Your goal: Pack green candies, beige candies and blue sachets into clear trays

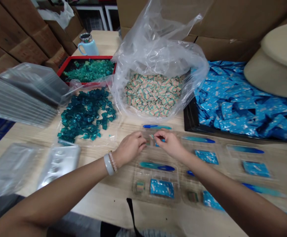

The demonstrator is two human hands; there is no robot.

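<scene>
Apparently we are at the loading step: both hands work over a clear tray (148,134) in the back row, just below its blue pen (157,127). Our right hand (170,142) has thumb and forefinger pinched on a small pale piece (151,136), held at the tray's left part, with a blue packet (160,143) partly hidden beneath that hand. Our left hand (129,148) curls close beside it, fingers bent inward; we cannot tell whether it grips anything. The nearer tray (179,184) has a striped block (140,187) left of its packet, so we judge that the next move calls for a light, steady pinch and a clean lining-up of the piece with its compartment.
</scene>
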